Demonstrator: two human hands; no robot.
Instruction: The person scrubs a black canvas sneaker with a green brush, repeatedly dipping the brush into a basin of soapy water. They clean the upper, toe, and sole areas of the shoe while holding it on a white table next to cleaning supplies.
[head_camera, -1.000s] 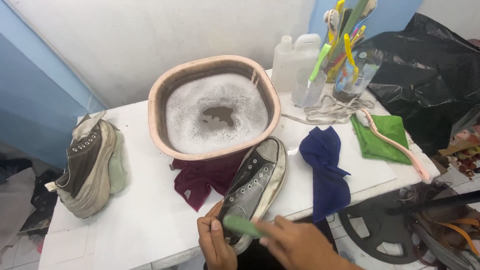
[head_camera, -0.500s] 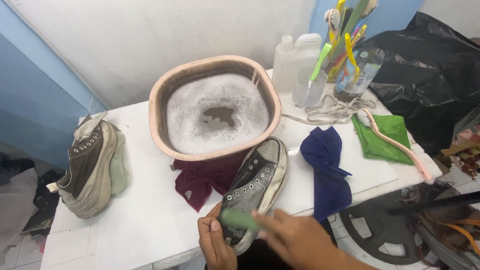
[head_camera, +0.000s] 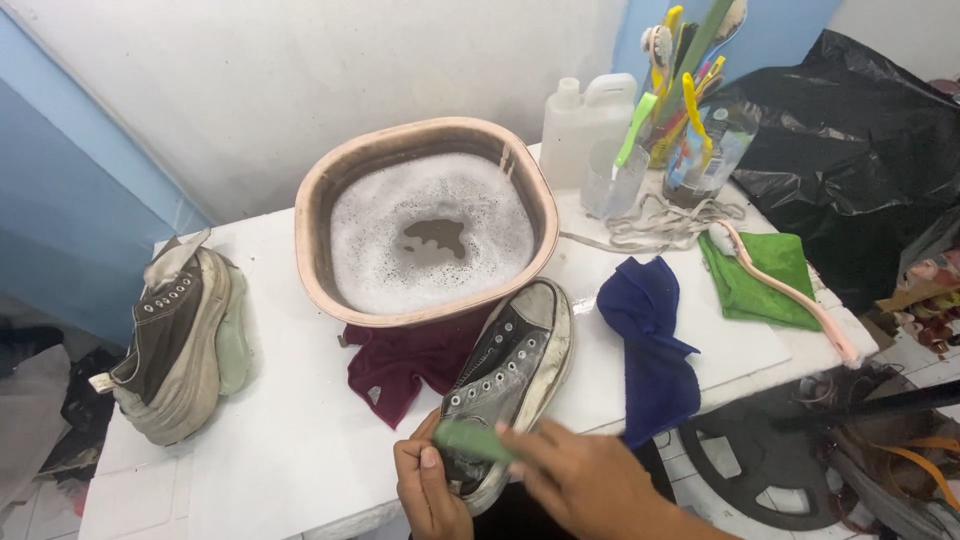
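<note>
While both hands work at the table's (head_camera: 300, 450) front edge, the shoe (head_camera: 515, 370) overhangs it.

Right hand (head_camera: 585, 480): blurred, and cut off at the wrist by the bottom edge.
Green brush (head_camera: 475, 441): smeared by motion; its bristles cannot be made out, and its far end is hidden under the right hand's fingers.
Left hand (head_camera: 425, 490): only thumb and knuckles show (the rest runs off the bottom edge).
Black sneaker (head_camera: 510, 375): heel hidden behind both hands.
Maroon cloth (head_camera: 400, 365): partly tucked under the basin (head_camera: 320, 210) and the sneaker.
Basin water: depth and contents hidden by foam.
Brushes in the cup (head_camera: 690, 60): tops cut by the upper edge.
Dark disc (head_camera: 750, 460): below the table (head_camera: 290, 450), partly covered.
</note>
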